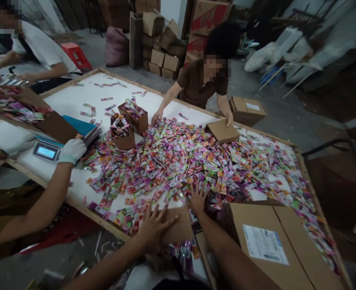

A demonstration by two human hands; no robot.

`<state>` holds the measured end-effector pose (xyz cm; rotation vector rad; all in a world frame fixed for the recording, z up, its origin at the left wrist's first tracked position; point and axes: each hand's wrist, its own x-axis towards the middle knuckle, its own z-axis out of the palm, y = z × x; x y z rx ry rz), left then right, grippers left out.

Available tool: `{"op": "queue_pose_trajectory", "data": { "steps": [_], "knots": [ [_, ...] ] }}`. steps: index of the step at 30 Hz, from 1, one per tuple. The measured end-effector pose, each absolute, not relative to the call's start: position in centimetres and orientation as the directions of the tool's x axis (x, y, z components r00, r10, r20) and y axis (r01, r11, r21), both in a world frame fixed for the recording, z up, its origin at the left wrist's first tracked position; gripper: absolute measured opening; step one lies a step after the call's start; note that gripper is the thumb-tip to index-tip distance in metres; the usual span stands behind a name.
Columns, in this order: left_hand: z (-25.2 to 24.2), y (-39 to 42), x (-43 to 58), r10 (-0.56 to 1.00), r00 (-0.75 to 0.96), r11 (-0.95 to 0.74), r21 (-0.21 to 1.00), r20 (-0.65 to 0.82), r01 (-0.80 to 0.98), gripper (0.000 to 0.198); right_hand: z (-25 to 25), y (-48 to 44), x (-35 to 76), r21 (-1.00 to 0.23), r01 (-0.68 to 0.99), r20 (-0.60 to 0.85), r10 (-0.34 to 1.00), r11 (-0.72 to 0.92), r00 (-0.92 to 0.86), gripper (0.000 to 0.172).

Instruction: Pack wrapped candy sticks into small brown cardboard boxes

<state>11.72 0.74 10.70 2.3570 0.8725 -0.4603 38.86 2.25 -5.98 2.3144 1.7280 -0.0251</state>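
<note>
My left hand [154, 226] lies flat with fingers spread on a brown cardboard flap [178, 229] at the near edge of the table [75, 100]. My right hand [198, 200] reaches into the big heap of small colourful packets [181, 161], its fingers spread on them. Some packets spill down by the flap. Neither hand grips anything.
A large cardboard box with a white label [265, 241] sits at my right. A person in a brown shirt across the table holds a small box [222, 131]. At left, a gloved hand [72, 151] rests by a digital scale [46, 152]. Two packet-filled boxes [129, 121] stand mid-table.
</note>
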Motion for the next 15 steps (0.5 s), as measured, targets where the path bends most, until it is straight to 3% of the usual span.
{"op": "queue_pose_trajectory", "data": {
  "steps": [3, 5, 7, 9, 12, 15],
  "knots": [
    [11.2, 0.8, 11.2, 0.535, 0.686, -0.535, 0.430, -0.494, 0.727, 0.107, -5.9, 5.7, 42.2, 0.261, 0.886, -0.082, 0.906, -0.382, 0.415, 0.075],
    [11.1, 1.4, 10.1, 0.614, 0.623, -0.432, 0.455, -0.485, 0.779, 0.102, -5.6, 8.0, 44.3, 0.264, 0.841, -0.032, 0.867, -0.473, 0.498, 0.067],
    [10.6, 2.2, 8.3, 0.705, 0.525, -0.285, 0.488, -0.476, 0.825, 0.106, -5.3, 9.9, 45.9, 0.209, 0.819, -0.063, 0.828, -0.535, 0.557, 0.066],
    [9.6, 2.9, 6.0, 0.792, 0.447, -0.131, 0.600, -0.415, 0.789, 0.110, -5.0, 11.7, 47.1, 0.137, 0.812, -0.114, 0.806, -0.567, 0.581, 0.062],
    [8.0, 3.1, 2.5, 0.909, 0.269, 0.127, 0.826, -0.318, 0.549, 0.100, -4.3, 14.4, 48.9, 0.051, 0.811, -0.167, 0.796, -0.583, 0.582, 0.057],
    [6.7, 2.3, 0.2, 0.885, 0.004, 0.459, 0.873, -0.466, 0.168, 0.099, -2.7, 16.9, 50.8, -0.012, 0.795, -0.195, 0.781, -0.607, 0.593, 0.053]
  ]
}}
